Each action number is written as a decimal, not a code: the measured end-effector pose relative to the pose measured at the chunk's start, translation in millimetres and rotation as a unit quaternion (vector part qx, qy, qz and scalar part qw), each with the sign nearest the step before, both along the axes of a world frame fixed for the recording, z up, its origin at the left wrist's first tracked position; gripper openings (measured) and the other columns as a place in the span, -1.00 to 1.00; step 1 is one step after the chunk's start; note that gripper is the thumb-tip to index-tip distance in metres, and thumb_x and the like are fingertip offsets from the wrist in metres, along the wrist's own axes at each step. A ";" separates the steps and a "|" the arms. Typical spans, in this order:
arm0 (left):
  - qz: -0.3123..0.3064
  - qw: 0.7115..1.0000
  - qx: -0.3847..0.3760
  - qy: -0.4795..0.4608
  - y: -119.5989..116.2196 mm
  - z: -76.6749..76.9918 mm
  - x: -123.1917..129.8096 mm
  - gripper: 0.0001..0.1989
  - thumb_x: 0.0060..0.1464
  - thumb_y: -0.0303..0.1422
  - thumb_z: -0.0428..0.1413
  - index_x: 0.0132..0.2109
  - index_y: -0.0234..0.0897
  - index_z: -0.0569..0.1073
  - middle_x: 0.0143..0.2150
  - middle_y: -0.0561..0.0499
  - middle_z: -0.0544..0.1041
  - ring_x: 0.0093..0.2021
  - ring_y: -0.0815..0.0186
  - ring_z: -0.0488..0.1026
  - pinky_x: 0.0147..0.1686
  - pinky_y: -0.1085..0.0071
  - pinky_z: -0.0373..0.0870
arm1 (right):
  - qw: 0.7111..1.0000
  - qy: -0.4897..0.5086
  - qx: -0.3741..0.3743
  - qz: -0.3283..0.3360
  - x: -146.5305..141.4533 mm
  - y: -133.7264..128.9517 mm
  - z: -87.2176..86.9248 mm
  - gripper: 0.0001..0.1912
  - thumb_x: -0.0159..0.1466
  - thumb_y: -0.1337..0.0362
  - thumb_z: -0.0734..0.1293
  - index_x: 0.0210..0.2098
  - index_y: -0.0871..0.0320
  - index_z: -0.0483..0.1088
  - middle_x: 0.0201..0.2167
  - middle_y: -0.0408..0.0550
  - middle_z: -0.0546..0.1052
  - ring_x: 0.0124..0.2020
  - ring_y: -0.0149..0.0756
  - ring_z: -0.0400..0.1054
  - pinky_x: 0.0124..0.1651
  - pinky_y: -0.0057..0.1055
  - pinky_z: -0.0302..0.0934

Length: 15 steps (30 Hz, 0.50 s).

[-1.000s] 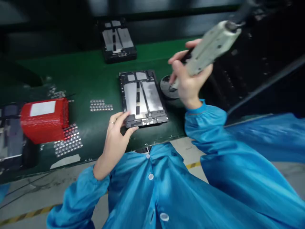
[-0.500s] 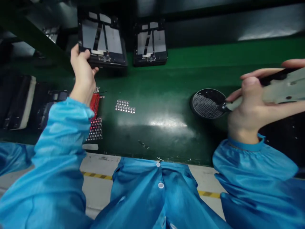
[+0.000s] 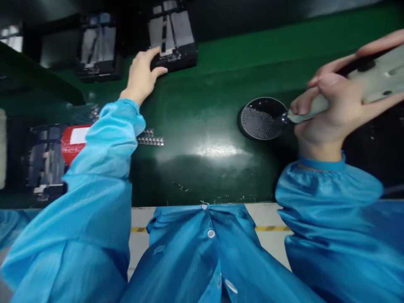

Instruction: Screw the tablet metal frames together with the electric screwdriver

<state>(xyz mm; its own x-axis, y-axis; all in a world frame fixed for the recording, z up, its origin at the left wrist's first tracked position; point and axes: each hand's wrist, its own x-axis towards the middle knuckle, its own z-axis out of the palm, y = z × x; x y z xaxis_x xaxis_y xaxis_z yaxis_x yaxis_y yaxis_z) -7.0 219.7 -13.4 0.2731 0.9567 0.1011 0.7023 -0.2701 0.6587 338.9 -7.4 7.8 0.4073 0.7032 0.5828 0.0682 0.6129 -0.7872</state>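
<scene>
My left hand [image 3: 141, 78] is at the near left corner of a black device stack [image 3: 174, 40] with grey panels on top. Its fingers rest on the upper edge and the thumb on the front side. At the right, my right hand [image 3: 331, 99] is wrapped around a pale handheld tool [image 3: 383, 75]. The tool's dark tip lies over a round black dish [image 3: 264, 118] of small, screw-like pieces. Left of my left hand stands another device stack [image 3: 98, 48].
A red object [image 3: 74, 143] with a white label lies partly behind my left sleeve. Beside that sleeve are small chip-like pieces [image 3: 154, 140]. More devices [image 3: 47, 160] stand at the left. Thin scraps [image 3: 179, 186] lie near the green table's [image 3: 202, 101] front edge.
My left hand has let go of the left device stack and taken hold of the right one. The view has shifted. My right hand still holds the tool at the dish.
</scene>
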 end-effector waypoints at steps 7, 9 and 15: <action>-0.095 0.995 0.016 0.021 -127.9 42.3 -7.5 -0.40 0.37 -0.20 0.42 0.46 -0.10 0.54 0.35 0.00 0.58 0.30 -0.05 0.44 0.51 -0.10 0.36 | 0.996 -0.071 0.055 -0.001 1.9 12.6 -9.7 -0.60 0.38 0.21 0.26 0.04 0.22 -0.03 -0.39 -0.20 0.14 -0.61 -0.78 -0.03 -0.60 -0.66 -0.16; -0.123 0.992 -0.002 0.000 -183.3 39.5 -16.9 -0.35 0.30 -0.07 0.44 0.45 -0.05 0.56 0.40 -0.06 0.52 0.39 -0.20 0.40 0.57 -0.18 0.31 | 0.997 -0.069 0.045 0.002 -2.6 10.7 -7.1 -0.60 0.39 0.21 0.28 0.05 0.21 -0.02 -0.39 -0.19 0.13 -0.59 -0.78 -0.01 -0.59 -0.62 -0.16; -0.094 0.993 -0.065 0.018 -304.5 18.4 -32.0 -0.41 0.35 0.04 0.33 0.46 0.21 0.55 0.56 -0.12 0.32 0.41 -0.40 0.43 0.45 -0.44 0.36 | 0.997 -0.067 0.045 0.001 -4.5 8.3 -7.4 -0.55 0.44 0.18 0.31 0.13 0.21 -0.01 -0.35 -0.19 0.19 -0.54 -0.82 0.05 -0.53 -0.62 -0.19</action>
<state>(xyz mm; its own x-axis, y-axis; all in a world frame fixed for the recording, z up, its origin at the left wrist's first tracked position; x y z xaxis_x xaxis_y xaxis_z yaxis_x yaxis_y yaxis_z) -39.0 -84.7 5.0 0.4502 0.8923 -0.0328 0.6711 -0.3139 0.6717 334.4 0.9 0.4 0.3201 0.6464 0.6927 0.1684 0.6807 -0.7130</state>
